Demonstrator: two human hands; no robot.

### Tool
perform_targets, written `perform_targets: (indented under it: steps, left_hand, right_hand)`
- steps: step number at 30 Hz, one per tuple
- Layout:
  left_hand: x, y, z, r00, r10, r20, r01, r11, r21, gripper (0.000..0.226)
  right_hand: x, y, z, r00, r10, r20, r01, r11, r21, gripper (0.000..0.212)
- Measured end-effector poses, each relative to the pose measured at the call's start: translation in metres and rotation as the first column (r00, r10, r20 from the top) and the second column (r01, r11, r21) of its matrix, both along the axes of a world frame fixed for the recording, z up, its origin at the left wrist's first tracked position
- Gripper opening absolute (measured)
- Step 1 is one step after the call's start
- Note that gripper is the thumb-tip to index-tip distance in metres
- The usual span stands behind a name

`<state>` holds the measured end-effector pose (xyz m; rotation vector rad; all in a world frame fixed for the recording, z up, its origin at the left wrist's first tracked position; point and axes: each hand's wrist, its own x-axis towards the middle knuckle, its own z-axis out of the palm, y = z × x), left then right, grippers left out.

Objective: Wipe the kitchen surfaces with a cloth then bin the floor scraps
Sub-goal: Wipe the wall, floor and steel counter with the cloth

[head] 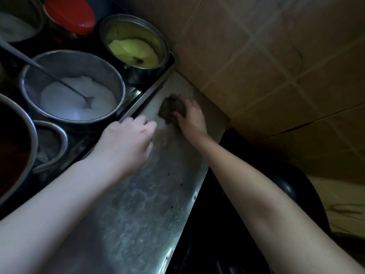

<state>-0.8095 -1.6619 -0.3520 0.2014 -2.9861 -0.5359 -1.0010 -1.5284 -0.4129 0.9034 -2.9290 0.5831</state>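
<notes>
Cloth [170, 108]: dark, wadded, lying on the steel counter at its far end, close to the tiled wall.
Right hand [190, 118]: pressed down on the near side of the cloth, fingers curled over it and gripping it; the far half of the cloth sticks out past the fingertips.
Left hand [126, 142]: palm down on the counter just left of the cloth, fingers bent loosely together, holding nothing (knuckles near the tray's edge, apart from the cloth).
Steel counter [150, 204]: narrow strip running from the near edge of the view to the wall; dull swirled smears across it and a few dark specks toward its right edge.
Tiled wall [276, 56]: tan tiles with pale grout, meeting the counter at its far end.
Tray [144, 95]: dark, with a metal rim running along the counter's left side; holds the pots.
Pot of white powder [75, 89]: round steel, spoon [59, 80] resting in it, handle leaning up to the left.
Pot of yellow paste [136, 46]: steel, in the tray's far corner beside the wall.
Red-lidded jar [69, 14]: behind the pots, blurred.
Large pot [15, 147]: at the left edge, contents dark reddish, only partly in view.
</notes>
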Motion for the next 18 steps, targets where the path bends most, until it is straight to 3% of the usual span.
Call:
perform_targets:
  steps: [2, 4, 7, 9, 12, 14, 18]
  left_hand:
    - [0.002, 0.002, -0.002, 1.0, 0.0, 0.008, 0.0, 1.0, 0.005, 0.025]
    - [0.001, 0.004, -0.004, 1.0, 0.001, 0.017, -0.001, 1.0, 0.015, 0.025]
    - [0.001, 0.004, -0.006, 0.999, 0.009, 0.035, -0.01, 0.999, 0.041, 0.025]
    - [0.002, 0.004, -0.006, 0.999, 0.015, 0.028, -0.016, 0.999, 0.043, 0.025]
    - [0.004, 0.001, -0.006, 0.999, 0.033, 0.016, -0.033, 0.998, 0.044, 0.024]
    - [0.005, 0.001, -0.005, 0.999, 0.037, 0.023, -0.038, 0.998, 0.049, 0.025]
    - [0.006, -0.001, -0.005, 0.998, 0.043, 0.041, -0.044, 0.999, 0.016, 0.026]
  right_hand:
    - [-0.004, 0.009, 0.0, 0.985, 0.175, -0.001, -0.174, 0.981, 0.089, 0.051]
    - [-0.016, 0.02, 0.002, 0.984, 0.176, -0.004, -0.175, 0.979, 0.106, 0.051]
    - [-0.039, 0.031, 0.002, 0.993, -0.118, 0.017, 0.118, 0.993, -0.004, 0.048]
    - [-0.055, 0.031, 0.003, 0.943, -0.318, 0.093, 0.324, 0.945, -0.051, 0.047]
    - [-0.067, 0.014, 0.006, 0.9, -0.413, 0.14, 0.425, 0.902, -0.075, 0.041]
    - [-0.057, -0.003, 0.009, 0.941, -0.32, 0.111, 0.328, 0.942, -0.064, 0.043]
    - [-0.007, -0.015, 0.006, 0.994, 0.076, 0.077, -0.074, 0.997, -0.022, 0.048]
